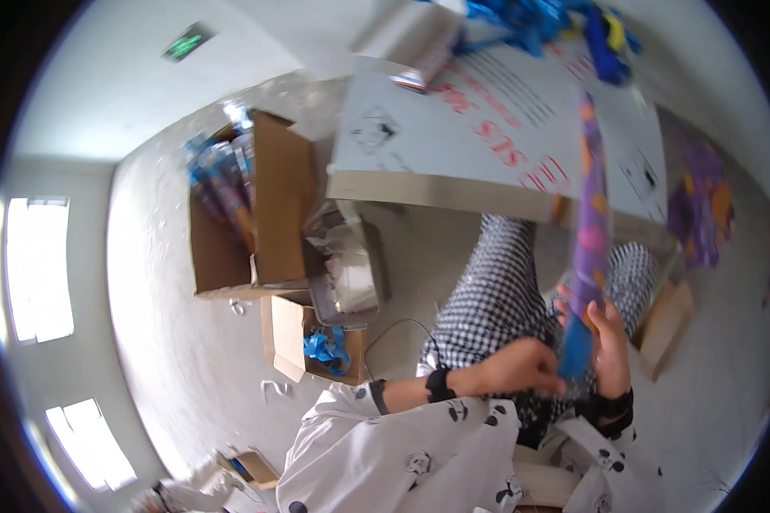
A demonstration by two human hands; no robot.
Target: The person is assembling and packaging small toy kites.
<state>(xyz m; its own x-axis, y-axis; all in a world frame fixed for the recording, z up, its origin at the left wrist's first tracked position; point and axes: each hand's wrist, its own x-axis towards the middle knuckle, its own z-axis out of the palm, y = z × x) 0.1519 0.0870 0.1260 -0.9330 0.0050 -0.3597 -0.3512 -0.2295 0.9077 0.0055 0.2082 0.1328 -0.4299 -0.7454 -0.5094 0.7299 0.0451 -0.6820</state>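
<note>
A long, slim purple roll (592,227) with orange spots and a blue lower end stands nearly upright over my lap; it seems to be in a clear plastic sleeve. My right hand (611,350) is wrapped round its lower part from the right side. From the left, my left hand (519,368) pinches at the bottom of the blue end, its fingertips pressed together there. Motion blurs the upper tip, which overlaps the tabletop in the picture. What exactly the roll is, I cannot tell.
Ahead is a table with a printed white top (488,128), bearing blue ribbon-like material (522,26) and a white box (411,38). Left stand a tall carton (282,197) of similar wrapped rolls, a grey bin (376,256) and a small carton (287,338). Purple material (701,205) hangs right.
</note>
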